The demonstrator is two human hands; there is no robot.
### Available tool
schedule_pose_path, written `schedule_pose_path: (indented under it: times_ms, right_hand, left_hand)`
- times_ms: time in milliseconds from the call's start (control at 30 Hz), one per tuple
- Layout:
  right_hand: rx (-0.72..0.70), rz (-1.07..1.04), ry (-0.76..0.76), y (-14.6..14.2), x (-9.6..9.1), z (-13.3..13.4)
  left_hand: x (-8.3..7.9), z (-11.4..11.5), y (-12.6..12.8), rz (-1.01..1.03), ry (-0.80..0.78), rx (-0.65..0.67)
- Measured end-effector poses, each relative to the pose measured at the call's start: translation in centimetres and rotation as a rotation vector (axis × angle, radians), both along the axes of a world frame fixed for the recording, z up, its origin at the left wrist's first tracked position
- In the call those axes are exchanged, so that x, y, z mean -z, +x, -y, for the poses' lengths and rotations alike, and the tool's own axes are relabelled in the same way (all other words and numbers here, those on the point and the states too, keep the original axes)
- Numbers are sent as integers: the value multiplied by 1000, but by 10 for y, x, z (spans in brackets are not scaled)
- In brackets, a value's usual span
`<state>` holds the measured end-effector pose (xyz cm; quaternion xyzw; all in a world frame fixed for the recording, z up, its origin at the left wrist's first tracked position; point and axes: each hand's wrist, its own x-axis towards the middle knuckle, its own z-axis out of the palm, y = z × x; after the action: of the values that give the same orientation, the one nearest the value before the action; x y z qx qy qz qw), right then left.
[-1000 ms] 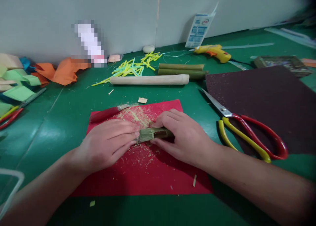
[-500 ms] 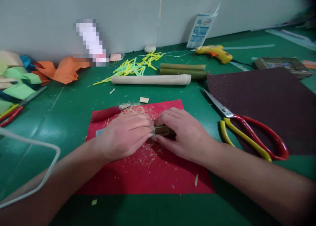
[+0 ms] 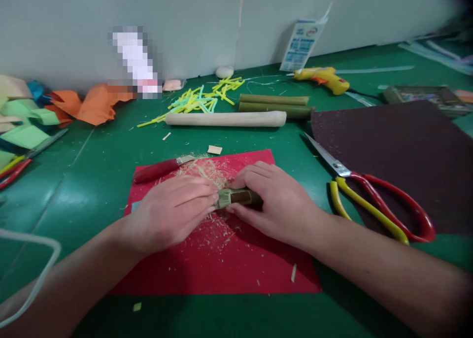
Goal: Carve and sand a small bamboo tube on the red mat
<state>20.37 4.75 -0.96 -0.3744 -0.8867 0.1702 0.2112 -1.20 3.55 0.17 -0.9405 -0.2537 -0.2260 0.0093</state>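
Note:
A short piece of bamboo (image 3: pixel 242 196) lies crosswise over the red sheet, green at its left part with a brown cut-out strip along the top. My right hand (image 3: pixel 273 195) is closed round its right end, thumb in front and fingers behind. At the other end my left hand (image 3: pixel 173 210) has its fingers pressed together round the bamboo; whatever lies under that palm is hidden. Pale shavings (image 3: pixel 207 170) are scattered about both hands. Behind my left hand rests a red-handled knife (image 3: pixel 158 170), its short blade pointing right.
Red-and-yellow-handled scissors (image 3: pixel 369 195) lie right, partly on a dark sheet (image 3: pixel 399 146). Behind are a pale peeled stick (image 3: pixel 225 119), green bamboo lengths (image 3: pixel 273 106), yellow straw pieces (image 3: pixel 199 100) and a yellow glue gun (image 3: pixel 321 79). A white cord (image 3: pixel 51 264) crosses my left forearm.
My left hand has slid left along the bamboo, uncovering more of its green left part. My right hand has stayed almost still. The white cord has shifted left and down.

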Motion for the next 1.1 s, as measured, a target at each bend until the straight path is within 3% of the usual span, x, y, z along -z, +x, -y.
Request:
schedule_pose_path:
  times_ms: [167,300,467,600,1100]
  right_hand:
    - [40,6,14,-1,0,-1]
    - [22,11,11,-1,0,-1]
    - [45,13,2,0,-1,-1]
    - [30,5,-1,0,-2,0]
    - [-13,-51,5,5,1,0]
  left_hand:
    - [2,2,-1,11,2,52]
    - [1,3,-4,-6,29,-1]
    - [-1,2,-1,4,32,60]
    - [-1,3,-6,-10,57,6]
    - [-2,-2,-3,-12,31,3]
